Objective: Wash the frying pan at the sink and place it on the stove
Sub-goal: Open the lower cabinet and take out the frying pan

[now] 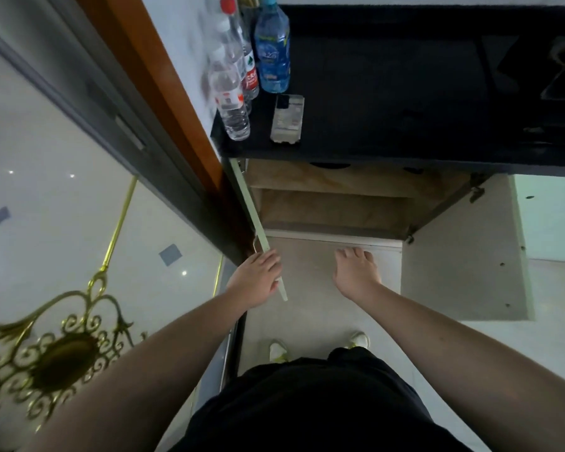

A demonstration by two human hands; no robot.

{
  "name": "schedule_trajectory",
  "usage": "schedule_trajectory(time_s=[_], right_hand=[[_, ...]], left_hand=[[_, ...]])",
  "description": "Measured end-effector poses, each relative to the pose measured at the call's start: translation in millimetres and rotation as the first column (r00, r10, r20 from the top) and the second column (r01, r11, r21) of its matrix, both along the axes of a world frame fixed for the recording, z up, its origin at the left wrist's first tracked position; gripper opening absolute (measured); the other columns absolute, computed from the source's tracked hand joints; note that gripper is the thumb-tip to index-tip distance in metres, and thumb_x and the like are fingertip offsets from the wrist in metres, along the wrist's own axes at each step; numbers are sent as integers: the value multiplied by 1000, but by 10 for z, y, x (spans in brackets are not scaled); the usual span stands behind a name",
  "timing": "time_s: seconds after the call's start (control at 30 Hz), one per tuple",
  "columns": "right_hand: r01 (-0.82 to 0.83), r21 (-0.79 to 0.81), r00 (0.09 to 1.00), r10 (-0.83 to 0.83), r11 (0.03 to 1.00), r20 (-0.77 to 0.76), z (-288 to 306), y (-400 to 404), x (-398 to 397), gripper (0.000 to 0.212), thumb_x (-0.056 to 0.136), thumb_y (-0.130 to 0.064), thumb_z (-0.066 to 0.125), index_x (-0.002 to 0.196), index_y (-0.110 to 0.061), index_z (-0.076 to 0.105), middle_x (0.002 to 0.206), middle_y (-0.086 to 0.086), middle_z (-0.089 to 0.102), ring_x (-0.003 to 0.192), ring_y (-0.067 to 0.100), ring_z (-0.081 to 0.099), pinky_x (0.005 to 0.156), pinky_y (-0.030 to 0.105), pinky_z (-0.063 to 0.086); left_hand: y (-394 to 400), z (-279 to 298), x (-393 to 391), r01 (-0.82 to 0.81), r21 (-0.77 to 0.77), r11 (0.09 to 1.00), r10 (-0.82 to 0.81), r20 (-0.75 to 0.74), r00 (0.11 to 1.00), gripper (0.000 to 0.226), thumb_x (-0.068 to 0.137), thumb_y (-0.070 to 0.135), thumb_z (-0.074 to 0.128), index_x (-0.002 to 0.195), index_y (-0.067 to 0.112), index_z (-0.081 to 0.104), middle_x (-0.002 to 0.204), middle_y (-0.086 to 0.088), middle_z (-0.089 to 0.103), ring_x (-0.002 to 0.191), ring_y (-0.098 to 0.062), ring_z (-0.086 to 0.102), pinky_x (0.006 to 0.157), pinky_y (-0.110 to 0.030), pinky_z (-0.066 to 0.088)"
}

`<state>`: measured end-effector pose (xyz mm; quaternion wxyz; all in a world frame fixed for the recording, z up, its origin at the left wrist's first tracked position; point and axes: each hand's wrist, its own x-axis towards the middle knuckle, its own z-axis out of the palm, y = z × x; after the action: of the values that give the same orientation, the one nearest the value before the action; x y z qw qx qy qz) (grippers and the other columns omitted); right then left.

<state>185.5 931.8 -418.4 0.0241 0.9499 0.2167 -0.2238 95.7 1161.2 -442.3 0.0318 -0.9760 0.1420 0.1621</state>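
With the left hand (258, 278) holding the edge of the cabinet door (261, 236) and the right hand (356, 272) loose and empty, I would swing the door fully aside before searching the shelves for the pan, which is not visible.

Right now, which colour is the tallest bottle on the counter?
The tallest bottle is blue with a light blue cap, seen in the head view.

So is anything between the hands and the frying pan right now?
No frying pan shows. Both cabinet doors under the black counter are open: the left hand holds the left door edge, the right hand hangs free. The shelves look bare.
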Motion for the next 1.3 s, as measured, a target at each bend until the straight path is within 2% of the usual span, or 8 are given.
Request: schedule_trajectory(time_s=[0.2,0.4,0.53,0.83,0.93,1.03,1.13,1.3], right_hand=[[-142,-28,989,141,989,-34,-20,448,-150,43,98,-30,34,136,-11,41,138,10,47,126,28,42,104,41,32],[-214,-16,976,214,977,-30,6,794,-265,43,99,-26,31,139,-11,39,141,10,45,128,28,41,105,40,33],[-260,13,965,260,966,-16,0,949,-335,44,100,-28,28,140,-11,38,143,8,44,131,26,38,106,40,32],[-246,28,969,247,969,-17,5,939,-449,50,100,-33,30,145,-12,32,147,6,39,136,24,32,110,38,28],[-215,23,976,216,976,-18,18,809,-442,50,99,-33,31,145,-12,32,147,6,40,135,24,34,110,38,29],[-162,22,986,162,987,-25,37,664,-436,49,98,-32,33,143,-13,35,145,6,42,133,24,36,109,39,30],[-113,22,993,114,993,-24,79,510,-431,49,98,-32,32,143,-14,34,145,7,42,132,26,38,109,40,30],[-17,30,1000,17,999,7,186,267,-412,52,97,-33,34,145,-12,32,146,8,42,132,26,39,109,40,31]], left_hand=[[318,28,-190,-23,-6,1000,23,12,1000,45,101,34,33,135,10,51,147,-9,45,144,-22,27,116,-38,24],[634,54,-400,-34,114,993,39,-45,998,41,100,30,39,129,6,55,146,-12,45,145,-26,25,115,-42,30],[821,107,-483,-95,195,976,113,-84,990,40,96,23,46,129,5,58,147,-11,44,146,-24,21,116,-38,28],[995,257,-531,-259,250,933,302,-153,941,44,98,23,36,134,4,52,148,-11,43,147,-22,18,116,-35,24],[941,295,-497,-251,302,920,304,-143,942,41,97,22,38,130,7,55,140,-11,50,140,-23,30,112,-36,28],[783,360,-406,-282,337,898,341,-129,931,34,95,22,37,119,11,59,122,-8,60,117,-24,49,100,-36,33],[571,386,-248,-303,293,907,347,-111,931,32,95,24,38,117,12,58,117,-8,60,107,-26,53,91,-38,36],[204,403,77,-266,160,951,276,-41,960,35,95,28,38,120,12,57,118,-10,60,109,-28,52,91,-41,37]])
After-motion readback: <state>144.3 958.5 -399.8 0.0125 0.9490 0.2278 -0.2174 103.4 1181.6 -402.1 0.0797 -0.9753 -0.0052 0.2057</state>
